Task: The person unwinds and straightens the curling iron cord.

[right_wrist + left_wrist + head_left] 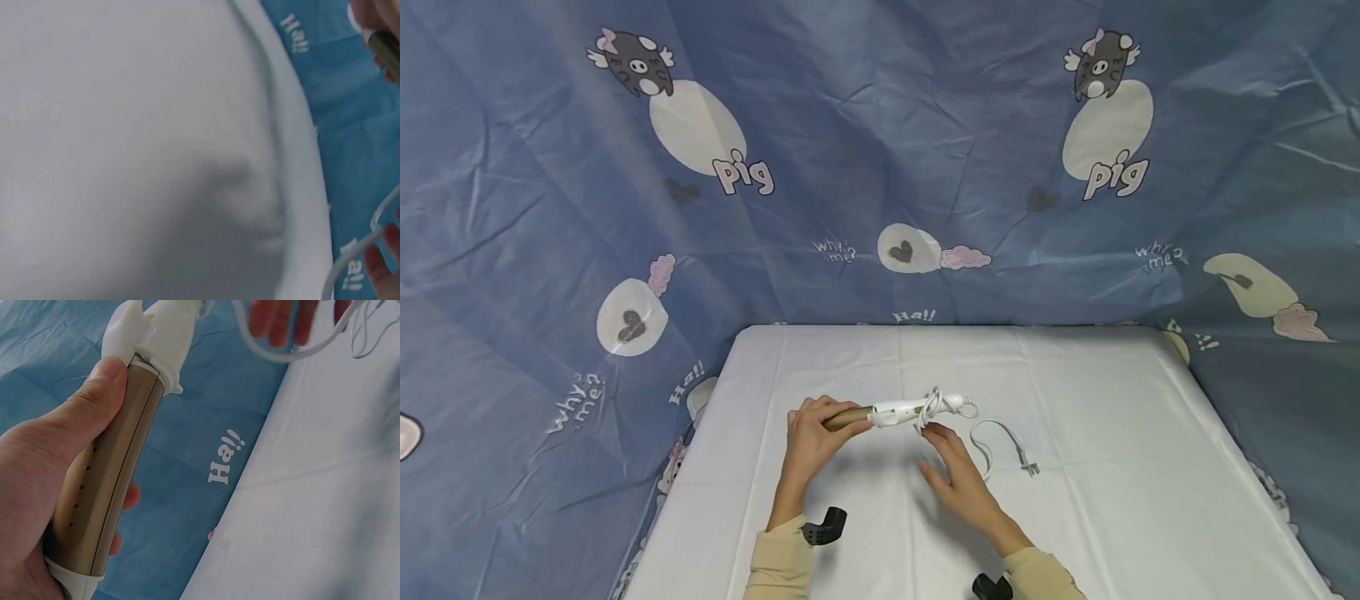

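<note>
A curling iron point(891, 413) with a gold barrel and a white handle is held sideways above the white table. My left hand point(810, 437) grips its gold barrel point(103, 481), thumb along the near face and fingertips showing behind. White cord point(931, 407) is looped around the handle end. Below those loops, my right hand point(962, 483) has its fingers extended, fingertips right at the cord and thumb held apart. In the right wrist view, the fingers point(378, 265) lie against a strand of cord. The cord's free end hangs to the right, ending in a plug point(1030, 469).
A white cloth point(1120, 500) covers the table. Blue printed fabric point(865, 150) hangs behind it and along both sides. Each wrist carries a black camera mount point(826, 527).
</note>
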